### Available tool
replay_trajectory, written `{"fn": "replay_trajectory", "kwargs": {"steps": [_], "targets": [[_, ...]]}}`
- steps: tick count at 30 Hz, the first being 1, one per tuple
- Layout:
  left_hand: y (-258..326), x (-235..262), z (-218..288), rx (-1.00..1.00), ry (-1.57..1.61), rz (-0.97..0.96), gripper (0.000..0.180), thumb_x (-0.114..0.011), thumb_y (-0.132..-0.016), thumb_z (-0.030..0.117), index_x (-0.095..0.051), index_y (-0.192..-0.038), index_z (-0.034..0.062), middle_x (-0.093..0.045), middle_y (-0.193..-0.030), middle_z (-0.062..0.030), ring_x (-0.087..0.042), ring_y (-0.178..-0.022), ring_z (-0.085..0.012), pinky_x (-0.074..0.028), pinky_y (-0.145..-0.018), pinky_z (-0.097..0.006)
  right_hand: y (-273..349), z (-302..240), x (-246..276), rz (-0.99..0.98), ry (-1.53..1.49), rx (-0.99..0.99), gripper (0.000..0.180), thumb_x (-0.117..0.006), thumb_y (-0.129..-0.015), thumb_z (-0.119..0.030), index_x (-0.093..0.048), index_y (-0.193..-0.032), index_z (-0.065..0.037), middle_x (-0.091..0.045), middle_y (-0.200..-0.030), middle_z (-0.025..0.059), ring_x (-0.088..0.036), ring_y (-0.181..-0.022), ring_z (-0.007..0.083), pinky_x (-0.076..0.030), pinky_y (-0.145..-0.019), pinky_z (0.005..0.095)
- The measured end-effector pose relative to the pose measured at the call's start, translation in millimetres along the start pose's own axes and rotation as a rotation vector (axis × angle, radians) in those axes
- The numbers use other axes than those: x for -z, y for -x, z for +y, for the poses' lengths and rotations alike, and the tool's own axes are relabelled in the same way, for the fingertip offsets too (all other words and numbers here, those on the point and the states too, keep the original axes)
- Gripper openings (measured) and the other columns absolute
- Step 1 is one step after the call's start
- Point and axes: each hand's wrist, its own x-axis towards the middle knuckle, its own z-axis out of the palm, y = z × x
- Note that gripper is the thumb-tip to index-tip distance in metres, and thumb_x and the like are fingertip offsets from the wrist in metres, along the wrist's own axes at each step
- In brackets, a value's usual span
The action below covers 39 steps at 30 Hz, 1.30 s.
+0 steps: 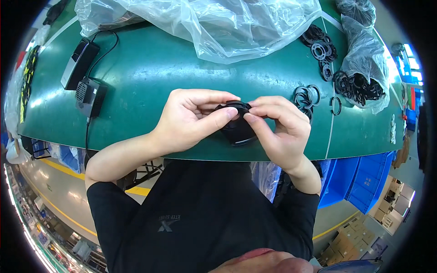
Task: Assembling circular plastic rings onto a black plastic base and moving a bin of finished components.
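Between my hands, near the table's front edge, is a black rounded plastic part (237,132). A black ring-like piece sits at its upper end, though my fingers cover much of it. My left hand (189,119) grips the part from the left with thumb and forefinger. On the other side, my right hand (282,125) pinches the upper right edge between thumb and fingers. To the right of that hand lies a small pile of grey and black rings (307,96) on the green table (150,91).
Clear plastic sheeting (223,32) covers the far middle. Black round parts (320,51) and a bag of black rings (362,84) lie at right, near a single ring (336,105). Two corded black devices (91,96) stand at left. Blue crates (359,179) are below the table's right edge.
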Motion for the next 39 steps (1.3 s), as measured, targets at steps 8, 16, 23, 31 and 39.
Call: {"fn": "replay_trajectory", "kwargs": {"steps": [8,16,23,31,39], "targets": [[1,-2,2,0.004,-0.085,0.047,0.019,-0.058,-0.082,-0.001,-0.063,-0.099,-0.0067,-0.066,-0.086,-0.0113,-0.063,-0.08,-0.0131,-0.051,-0.071,-0.023,3,-3,-7,0.009,0.041,-0.01,0.011,-0.069,-0.069,0.006,-0.061,-0.076,0.003,-0.063,-0.079,0.0109,-0.061,-0.065,0.0147,-0.049,-0.056,0.0225],[3,1,0,-0.083,-0.158,0.059,0.015,-0.059,-0.081,-0.001,-0.065,-0.094,-0.006,-0.067,-0.08,-0.0105,-0.063,-0.076,-0.0123,-0.05,-0.068,-0.022,7,-2,-3,-0.148,-0.282,-0.307,0.013,-0.062,-0.078,0.006,-0.062,-0.091,0.008,-0.062,-0.085,0.0123,-0.06,-0.074,0.0141,-0.047,-0.064,0.0217],[2,-2,0,0.034,-0.071,0.06,0.015,-0.058,-0.082,-0.001,-0.064,-0.094,-0.0071,-0.066,-0.084,-0.0121,-0.063,-0.076,-0.014,-0.051,-0.069,-0.023,4,-1,-4,-0.123,-0.254,-0.329,0.007,-0.065,-0.078,0.0,-0.066,-0.084,0.004,-0.065,-0.075,0.0093,-0.062,-0.069,0.0127,-0.049,-0.061,0.0222],[-3,-4,-4,0.081,0.134,-0.077,0.027,-0.054,-0.088,0.009,-0.057,-0.111,-0.0048,-0.063,-0.099,-0.0108,-0.061,-0.086,-0.0135,-0.05,-0.076,-0.027,4,-1,3,-0.073,-0.358,-0.481,0.011,-0.064,-0.082,-0.005,-0.065,-0.086,0.005,-0.064,-0.076,0.0053,-0.057,-0.069,0.0062,-0.045,-0.061,0.0172],[-2,-2,-6,0.198,0.153,-0.127,0.03,-0.056,-0.089,0.011,-0.055,-0.114,-0.0036,-0.063,-0.097,-0.0062,-0.059,-0.086,-0.0086,-0.049,-0.073,-0.023,2,-2,6,0.061,-0.345,-0.444,0.031,-0.069,-0.075,0.001,-0.059,-0.104,0.007,-0.064,-0.088,0.01,-0.061,-0.076,0.0105,-0.051,-0.069,0.0219]]}}
